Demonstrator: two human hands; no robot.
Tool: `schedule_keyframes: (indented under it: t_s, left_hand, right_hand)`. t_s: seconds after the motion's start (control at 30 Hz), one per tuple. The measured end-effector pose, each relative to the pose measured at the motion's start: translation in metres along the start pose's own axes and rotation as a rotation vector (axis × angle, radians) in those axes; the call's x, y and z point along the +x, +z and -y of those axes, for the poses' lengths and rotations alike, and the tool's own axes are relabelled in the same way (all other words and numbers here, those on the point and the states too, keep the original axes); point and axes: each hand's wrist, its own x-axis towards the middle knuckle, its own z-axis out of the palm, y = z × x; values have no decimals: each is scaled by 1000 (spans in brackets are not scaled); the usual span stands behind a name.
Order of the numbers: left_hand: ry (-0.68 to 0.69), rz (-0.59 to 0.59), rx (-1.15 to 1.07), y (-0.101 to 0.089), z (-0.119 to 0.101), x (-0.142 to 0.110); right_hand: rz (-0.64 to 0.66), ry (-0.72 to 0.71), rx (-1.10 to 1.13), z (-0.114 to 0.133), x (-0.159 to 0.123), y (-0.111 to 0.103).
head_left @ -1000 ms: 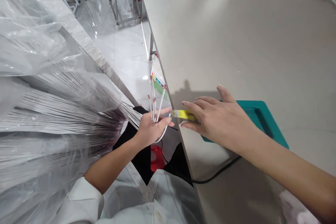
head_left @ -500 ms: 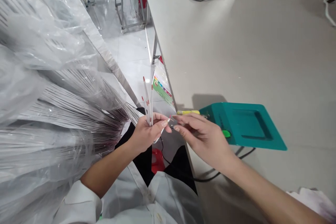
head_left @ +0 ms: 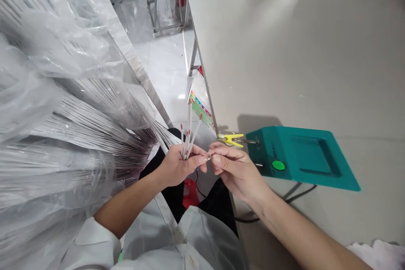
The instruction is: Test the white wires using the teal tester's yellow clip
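Surface [head_left: 316, 63]: broad, pale, at two o'clock from the hands. Wire stock [head_left: 95, 122]: a large mass of white strands under clear plastic, at ten o'clock, narrowing to a dark reddish end near the person's lap; some strands run on towards the left hand. Teal device [head_left: 287, 135]: on the surface at three o'clock, with a recessed rectangle and a green button [head_left: 279, 165].

Left hand [head_left: 185, 166]: grasping several white wires [head_left: 190, 124] between thumb and fingers. Right hand [head_left: 236, 168]: thumb and forefinger pinched together on a tiny piece [head_left: 209, 157] where the fingertips of both hands meet.

White wires: in the left hand, beside the surface's near edge; slim, smooth, fairly straight, standing in a loose fan towards twelve o'clock. Lengths uneven; ends tipped reddish-brown, with further reddish marks lower down. Yellow clip [head_left: 230, 138]: at two o'clock from the fingertips, by the device.

Tiny piece: glinting, mostly covered by the fingers; its shape and any join to the wires are not determinable.
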Motion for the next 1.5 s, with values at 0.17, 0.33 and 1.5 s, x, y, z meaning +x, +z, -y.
schedule_keyframes:
  t_s: [0.17,0.33,1.5]
  left_hand:
    - [-26,-3,43,-3,7,-1]
    - [-134,-35,65,-7,11,-5]
    - [133,-267,40,6,7,7]
  right_hand:
    - [74,-53,-132,13,0,-5]
    - [1,-237,-234,24,-2,-18]
    - [129,-288,-779,0,-5,3]
